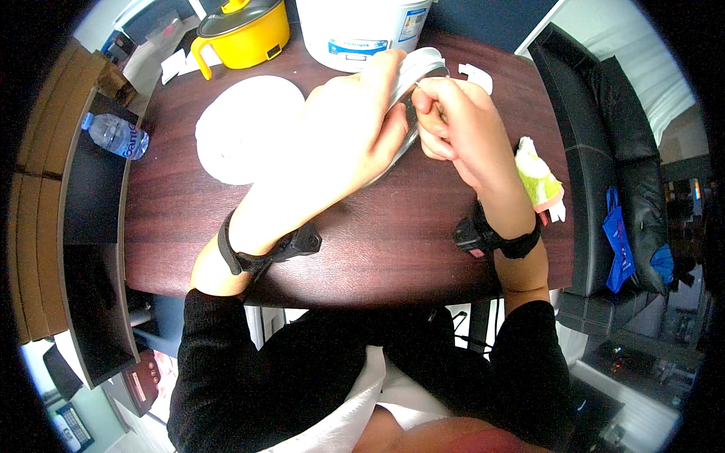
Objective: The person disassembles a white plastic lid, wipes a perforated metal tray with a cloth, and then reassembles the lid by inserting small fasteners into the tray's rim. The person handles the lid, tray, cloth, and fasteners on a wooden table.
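My left hand (351,117) is wrapped round the side of a round, shallow thing with a white rim and a greyish, shiny face (423,62). It is tilted up on the table, and its kind is hard to tell because my fingers cover much of it. My right hand (464,124) is closed in a pinch at the right side of this round thing. Whatever sits between those fingertips is hidden. A flat white disc (238,132) lies on the table, left of my left hand and partly behind it.
Behind my hands stand a yellow pot (245,38) with a dark lid and a white bucket (362,34). A small white piece (477,77) and a green-and-white packet (538,177) lie at the right. A water bottle (115,136) is on the left shelf; a black sofa (593,158) is beyond.
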Tool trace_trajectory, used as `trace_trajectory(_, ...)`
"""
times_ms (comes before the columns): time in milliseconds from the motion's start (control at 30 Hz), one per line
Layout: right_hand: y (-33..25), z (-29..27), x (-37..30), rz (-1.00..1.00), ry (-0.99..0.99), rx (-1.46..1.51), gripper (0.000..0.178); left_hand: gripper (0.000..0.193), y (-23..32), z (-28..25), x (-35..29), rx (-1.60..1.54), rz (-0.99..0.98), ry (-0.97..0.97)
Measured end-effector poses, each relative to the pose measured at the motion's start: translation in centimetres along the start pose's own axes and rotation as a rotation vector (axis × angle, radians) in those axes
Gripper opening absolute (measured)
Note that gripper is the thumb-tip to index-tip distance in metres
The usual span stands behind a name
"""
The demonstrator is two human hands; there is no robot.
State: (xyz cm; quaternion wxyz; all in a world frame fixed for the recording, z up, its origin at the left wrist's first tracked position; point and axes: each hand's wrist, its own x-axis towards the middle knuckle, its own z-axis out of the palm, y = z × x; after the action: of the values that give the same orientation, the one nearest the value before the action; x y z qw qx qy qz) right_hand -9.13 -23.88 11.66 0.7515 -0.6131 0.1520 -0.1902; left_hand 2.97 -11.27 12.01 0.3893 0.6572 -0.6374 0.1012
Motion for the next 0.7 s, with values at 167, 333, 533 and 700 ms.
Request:
trace_trajectory(167, -0.8, -0.8, -0.1, 0.052, -0.070, -0.067, 0.019, 0.042, 0.1, -0.2, 0.0, -0.010, -0.010, -0.017)
trace_trajectory(333, -0.6, 0.2, -0.4, -0.663, 0.234, -1.069, 0.010, 0.042, 0.0, 0.1, -0.1, -0.025, -0.008, 0.005)
trace_trajectory(533, -0.5, 0.6, -0.5, -0.671, 0.287, -1.105, 0.012, 0.041, 0.2, -0.3, 0.1, -0.006, -0.007, -0.027)
trace_trajectory(700, -0.1, -0.4, -0.5, -0.117, 0.095, -0.321, 0.018, 0.038, 0.4, -0.4, 0.2, 0.043, 0.045, -0.030)
